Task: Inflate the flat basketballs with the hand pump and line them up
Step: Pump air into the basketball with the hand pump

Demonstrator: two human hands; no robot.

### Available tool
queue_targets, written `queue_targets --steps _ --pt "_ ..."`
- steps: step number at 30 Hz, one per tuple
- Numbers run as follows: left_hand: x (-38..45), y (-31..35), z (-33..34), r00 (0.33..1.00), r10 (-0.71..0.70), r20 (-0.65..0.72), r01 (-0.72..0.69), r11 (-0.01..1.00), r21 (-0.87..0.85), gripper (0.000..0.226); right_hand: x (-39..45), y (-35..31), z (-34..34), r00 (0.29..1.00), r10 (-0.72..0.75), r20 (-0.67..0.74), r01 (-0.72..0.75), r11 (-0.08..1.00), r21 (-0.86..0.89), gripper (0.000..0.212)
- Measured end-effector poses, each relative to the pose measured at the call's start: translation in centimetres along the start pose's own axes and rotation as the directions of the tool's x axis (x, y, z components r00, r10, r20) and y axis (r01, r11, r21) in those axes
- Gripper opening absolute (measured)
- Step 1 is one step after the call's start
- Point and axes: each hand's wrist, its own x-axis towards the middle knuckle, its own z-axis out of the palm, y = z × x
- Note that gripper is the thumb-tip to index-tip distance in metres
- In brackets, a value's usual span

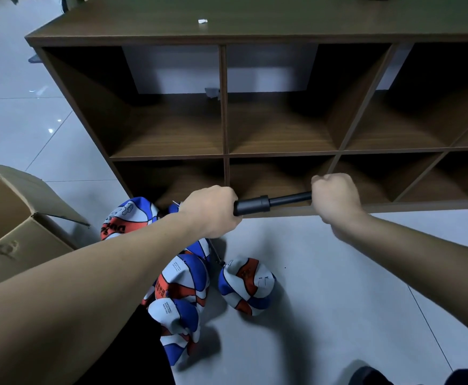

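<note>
Black and matte, the hand pump (266, 203) lies roughly level in the air in front of the lower shelf row, its thick barrel stepping down to a thinner rod. The left hand (212, 211) wraps the barrel's near end, fingers clamped on it; the right hand (335, 197) fists round the rod's far end, so the handle itself is hidden inside the grip. A thin hose shows only in snatches below the left wrist, and where it ends is hard to make out.

Crumpled flat basketballs (181, 284), glossy panels of blue, white and orange, heap on the floor under the left forearm, which covers part of the pile. One more flat ball (246, 286) sits just beside them, apart. Pale glossy tiles (324, 301) carry them. Beyond stands a dark wood-grain cubby shelf (224, 107), its right side cut off. A corrugated cardboard box (10, 218) is cropped at left.
</note>
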Motion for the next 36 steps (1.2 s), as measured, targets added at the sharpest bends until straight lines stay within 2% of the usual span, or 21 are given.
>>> queue_targets --steps 8,15,21,25,28,32,36 --pt "-0.7 0.7 -0.4 1.0 0.022 -0.006 -0.022 1.0 0.022 0.018 -3.0 -0.1 2.7 0.996 -0.071 0.057 0.072 0.997 -0.003 0.045" --pt "-1.1 1.5 -0.3 0.997 0.075 -0.012 -0.075 0.996 0.043 0.016 -4.4 0.1 3.7 0.991 -0.075 0.114 0.072 0.997 0.029 0.045" --pt "-0.6 1.5 0.0 0.994 0.107 -0.035 -0.106 0.994 0.019 0.02 -4.3 -0.3 3.3 0.968 -0.145 0.204 0.159 0.986 -0.055 0.044" --pt "-0.5 1.3 0.3 0.993 0.119 -0.011 -0.12 0.991 -0.063 0.025 -4.0 -0.9 2.4 0.953 -0.19 0.235 0.23 0.96 -0.157 0.046" --pt "-0.4 0.2 -0.1 0.997 0.077 0.009 -0.077 0.995 -0.067 0.026 -2.3 -1.1 0.9 0.968 -0.159 0.193 0.192 0.967 -0.167 0.045" --pt "-0.4 -2.0 -0.7 0.999 0.01 0.04 -0.007 0.996 -0.088 0.026 0.0 -1.6 -2.4 0.989 -0.065 0.131 0.08 0.99 -0.114 0.027" --pt "-0.7 -0.6 -0.4 0.999 0.004 0.054 0.001 0.997 -0.082 0.024 0.2 -1.2 -2.3 0.997 -0.011 0.081 0.016 0.998 -0.058 0.028"
